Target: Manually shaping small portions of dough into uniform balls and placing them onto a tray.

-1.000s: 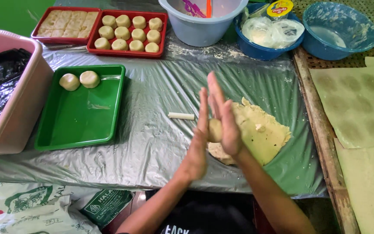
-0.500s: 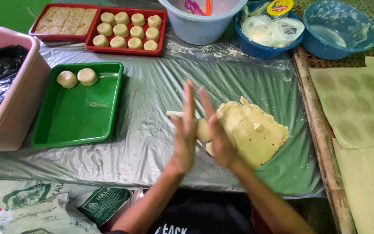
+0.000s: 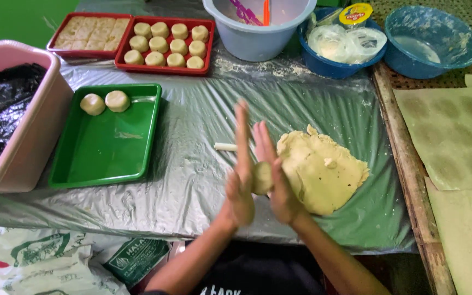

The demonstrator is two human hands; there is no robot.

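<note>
Now both hands (image 3: 258,175) press dough ball (image 3: 261,177) between palms.

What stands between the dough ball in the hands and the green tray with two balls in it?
Nothing visible does. The dough ball is pressed between the left hand and the right hand; only bare plastic sheet lies between them and the green tray.

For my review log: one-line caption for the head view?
Left hand and right hand press a dough ball beside flattened dough.
</note>
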